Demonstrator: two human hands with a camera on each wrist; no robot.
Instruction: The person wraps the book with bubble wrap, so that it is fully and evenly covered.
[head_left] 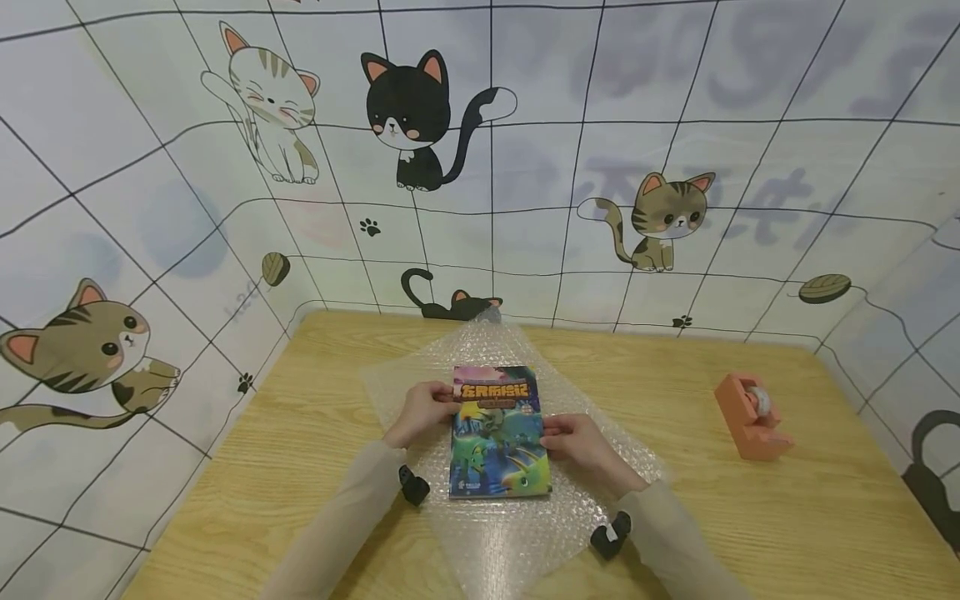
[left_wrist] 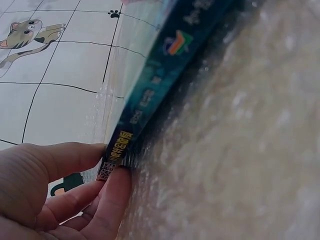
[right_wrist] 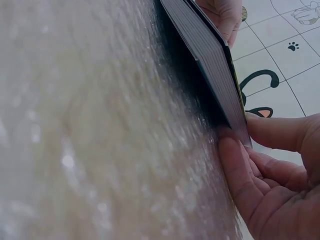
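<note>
A colourful book (head_left: 501,442) with dinosaurs on its cover lies face up over a sheet of clear bubble wrap (head_left: 487,550), which is spread cornerwise on the table. My left hand (head_left: 426,408) pinches the book's left edge near the top, thumb above and fingers beneath the spine (left_wrist: 150,95). On the opposite side my right hand (head_left: 585,446) pinches the right edge around mid-height. The right wrist view shows the page block (right_wrist: 220,75) between thumb and fingers, with the fingertips right at the bubble wrap (right_wrist: 100,130).
An orange tape dispenser (head_left: 753,421) with a roll of tape stands at the right of the wooden table (head_left: 315,400). Behind and beside the table hangs a white gridded cloth (head_left: 540,167) printed with cats.
</note>
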